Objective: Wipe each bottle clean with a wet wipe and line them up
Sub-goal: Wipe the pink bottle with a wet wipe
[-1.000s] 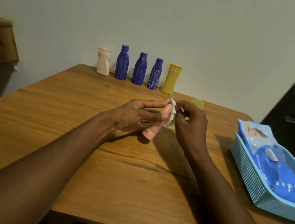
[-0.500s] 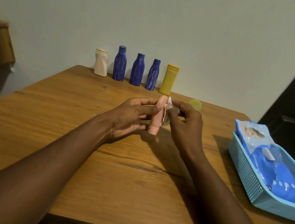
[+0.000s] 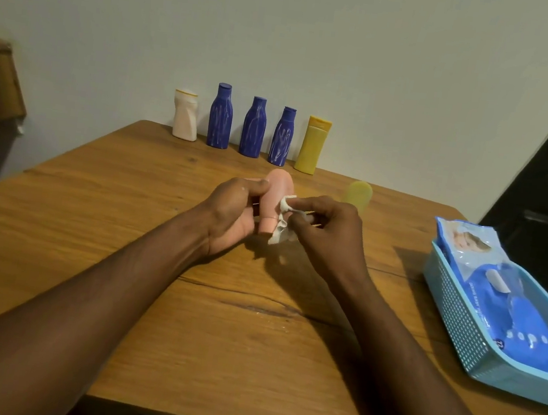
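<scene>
Along the back of the counter [image 3: 91,219], against the wall, five bottles stand upright in a row: a cream bottle [image 3: 185,115] at the left, three blue bottles [image 3: 253,127], then a tall yellow bottle [image 3: 312,144]. In front of them the left hand [image 3: 230,215] holds a small pink bottle [image 3: 279,194] above the counter, fingers curled round its body, the rounded end up and the narrow end down. It looks like light, smooth plastic, probably slick once damp, so a wrap around the middle of the body seems the safest hold, leaving the ends free for wiping. Touching its right side is a crumpled white wet wipe [image 3: 282,224] — soft, limp, easy to bunch or drop — pinched between the thumb and fingertips of the right hand [image 3: 328,234], whose other fingers are curled in. Just behind that hand a small pale yellow bottle [image 3: 359,193] stands on the counter, partly hidden. At the far right a light blue basket [image 3: 457,330] holds a blue pack of wipes [image 3: 509,305].
</scene>
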`<state>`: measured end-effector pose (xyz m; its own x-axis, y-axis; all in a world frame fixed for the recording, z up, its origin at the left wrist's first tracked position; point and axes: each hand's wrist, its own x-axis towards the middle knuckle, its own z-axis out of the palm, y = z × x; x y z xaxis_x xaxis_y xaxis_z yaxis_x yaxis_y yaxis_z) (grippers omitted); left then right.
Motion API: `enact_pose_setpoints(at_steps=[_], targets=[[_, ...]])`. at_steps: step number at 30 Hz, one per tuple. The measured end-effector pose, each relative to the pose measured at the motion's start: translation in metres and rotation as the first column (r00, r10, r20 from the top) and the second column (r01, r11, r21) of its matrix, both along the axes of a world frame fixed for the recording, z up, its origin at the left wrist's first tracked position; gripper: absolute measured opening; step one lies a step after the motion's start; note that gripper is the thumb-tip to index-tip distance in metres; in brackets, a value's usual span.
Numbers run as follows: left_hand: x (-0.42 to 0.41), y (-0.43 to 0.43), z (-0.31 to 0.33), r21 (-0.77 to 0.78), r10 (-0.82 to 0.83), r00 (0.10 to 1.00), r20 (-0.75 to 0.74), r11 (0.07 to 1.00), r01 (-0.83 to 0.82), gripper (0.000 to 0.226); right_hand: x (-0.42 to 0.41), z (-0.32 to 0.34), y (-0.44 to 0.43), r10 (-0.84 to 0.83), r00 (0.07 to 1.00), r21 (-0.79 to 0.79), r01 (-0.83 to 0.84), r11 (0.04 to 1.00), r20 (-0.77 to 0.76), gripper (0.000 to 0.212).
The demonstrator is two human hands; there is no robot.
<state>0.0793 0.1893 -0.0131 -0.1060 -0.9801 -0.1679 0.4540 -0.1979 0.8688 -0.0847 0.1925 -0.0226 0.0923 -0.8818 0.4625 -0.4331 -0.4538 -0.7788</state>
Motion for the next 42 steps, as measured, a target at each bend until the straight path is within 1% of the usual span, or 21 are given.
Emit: enact_pose_setpoints(at_steps=[3,6,8,10,11,14,16,18,22,27,29,32,37,42], targets=[[0.003,0.000,0.001,0.028,0.011,0.999,-0.047,1.000,-0.010,0.038,0.002,-0.001,0.003,0.080,0.996,-0.021,-0.081,0.996,-0.041,0.021],[0.002,0.001,0.001,0.032,-0.005,1.000,-0.029,0.999,0.006,0.026,0.002,-0.003,0.002,0.071,0.996,-0.054,-0.073,0.996,-0.045,0.018],[0.000,0.002,0.001,0.033,0.000,1.000,-0.007,0.999,0.000,0.032,0.000,-0.003,-0.001,0.021,0.999,-0.067,-0.023,0.998,-0.043,0.019],[-0.005,0.003,0.001,0.021,-0.001,0.999,0.035,1.000,0.000,0.046,-0.003,-0.002,-0.004,-0.040,0.999,-0.088,0.039,0.995,-0.016,0.021],[-0.007,0.004,0.001,0.006,-0.008,0.998,0.065,1.000,0.007,0.049,-0.004,-0.001,-0.005,-0.065,0.998,-0.102,0.064,0.993,-0.001,0.022],[-0.014,0.006,0.001,-0.031,-0.018,0.985,0.172,0.999,0.024,0.047,-0.007,0.000,-0.007,-0.106,0.994,-0.134,0.106,0.985,0.009,0.026],[-0.016,0.007,0.001,-0.046,-0.014,0.978,0.206,0.999,0.024,0.046,-0.007,0.000,-0.007,-0.104,0.995,-0.140,0.104,0.985,0.005,0.028],[-0.016,0.006,0.002,-0.040,0.019,0.983,0.181,0.999,-0.012,0.047,-0.006,-0.002,-0.006,-0.075,0.997,-0.131,0.071,0.989,-0.029,0.028],[-0.010,0.003,0.004,-0.008,0.122,0.985,0.119,0.992,-0.122,0.048,0.001,-0.005,-0.001,0.066,0.991,-0.136,-0.082,0.987,-0.119,0.027],[-0.008,0.001,0.004,-0.017,0.211,0.957,0.200,0.977,-0.212,0.046,0.006,-0.003,0.003,0.150,0.960,-0.072,-0.171,0.983,-0.237,0.027],[-0.009,0.000,0.003,-0.008,0.226,0.950,0.216,0.973,-0.230,0.048,0.006,-0.002,0.004,0.177,0.942,-0.064,-0.203,0.977,-0.285,0.028],[-0.009,0.002,0.004,0.000,0.210,0.954,0.214,0.977,-0.215,0.054,0.009,-0.002,0.006,0.173,0.924,-0.079,-0.211,0.974,-0.340,0.029],[-0.006,0.004,0.008,0.004,0.189,0.967,0.174,0.981,-0.192,0.057,0.007,0.001,0.006,0.124,0.931,-0.095,-0.165,0.982,-0.345,0.024],[-0.001,0.002,0.009,0.030,0.244,0.959,0.141,0.968,-0.251,0.059,0.002,0.002,0.006,0.081,0.920,-0.112,-0.133,0.985,-0.383,0.028]])
